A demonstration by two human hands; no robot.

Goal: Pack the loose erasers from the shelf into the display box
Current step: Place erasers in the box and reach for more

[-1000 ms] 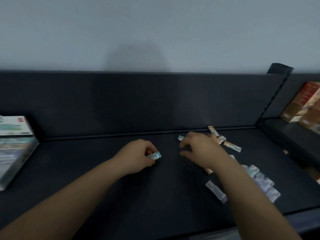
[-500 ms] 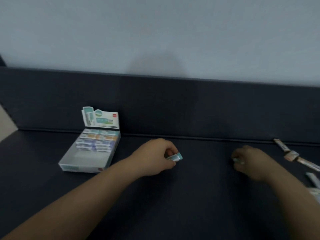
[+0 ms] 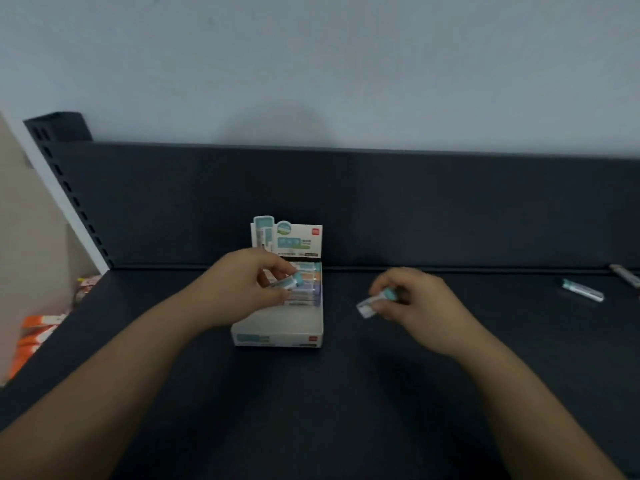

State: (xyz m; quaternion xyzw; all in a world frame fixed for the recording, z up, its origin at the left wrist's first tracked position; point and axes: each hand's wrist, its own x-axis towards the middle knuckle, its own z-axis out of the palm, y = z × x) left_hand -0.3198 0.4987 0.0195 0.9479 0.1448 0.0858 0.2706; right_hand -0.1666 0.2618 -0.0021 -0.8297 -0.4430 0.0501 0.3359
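The display box (image 3: 277, 336) is a white open carton on the dark shelf (image 3: 346, 410), with its printed header card upright at the back. Rows of packed erasers (image 3: 308, 289) fill its far part. The first eraser (image 3: 289, 282), white with a teal end, is pinched by the left hand (image 3: 239, 289) over the box. The second eraser (image 3: 375, 301) looks the same and is held tilted in the right hand (image 3: 419, 306), near the box. A third eraser (image 3: 583, 289) lies flat far to the right.

Both forearms bare, entering from the lower corners and angling inward. Left hand (image 3: 246, 285) reaches further forward, knuckles up, fingers curled, thumb and fingertips pinching an eraser (image 3: 288, 283). Right hand (image 3: 420, 306) sits slightly nearer the body, well apart from the left, fingers curled, pinching a second eraser (image 3: 376, 302) at its left side.
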